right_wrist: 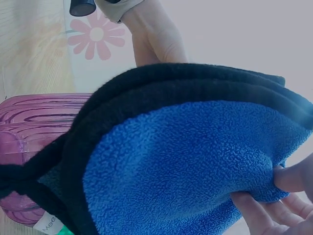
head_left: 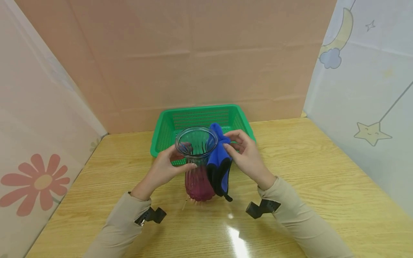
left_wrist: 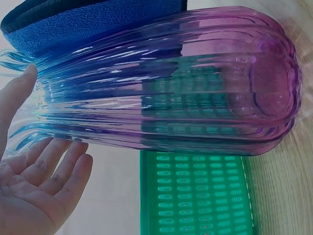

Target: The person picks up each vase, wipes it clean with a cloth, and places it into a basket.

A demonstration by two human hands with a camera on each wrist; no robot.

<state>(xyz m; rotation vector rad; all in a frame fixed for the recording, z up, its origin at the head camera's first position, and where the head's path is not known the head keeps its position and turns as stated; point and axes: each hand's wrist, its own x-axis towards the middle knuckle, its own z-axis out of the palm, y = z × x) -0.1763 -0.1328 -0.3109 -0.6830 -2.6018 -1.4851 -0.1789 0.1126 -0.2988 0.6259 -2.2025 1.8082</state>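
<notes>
A ribbed glass vase [head_left: 200, 182], bluish at the flared rim and pink toward the base, stands about upright in the middle of the head view. My left hand [head_left: 166, 165] holds its neck, thumb on the near side and fingers around the far left side. Whether the base touches the table I cannot tell. From my right hand [head_left: 246, 152] hangs a folded blue cleaning cloth [right_wrist: 186, 156] with black edging, pinched between thumb and fingers. The cloth lies against or close beside the vase's right side; its black loop and part of a white tag [right_wrist: 49, 223] show in the right wrist view.
Behind the vase sits a green perforated plastic basket [head_left: 155, 143] near the back of the wooden table [head_left: 306, 172]. A plain peach sheet [head_left: 200, 53] hangs behind it, and printed sheets close off both sides.
</notes>
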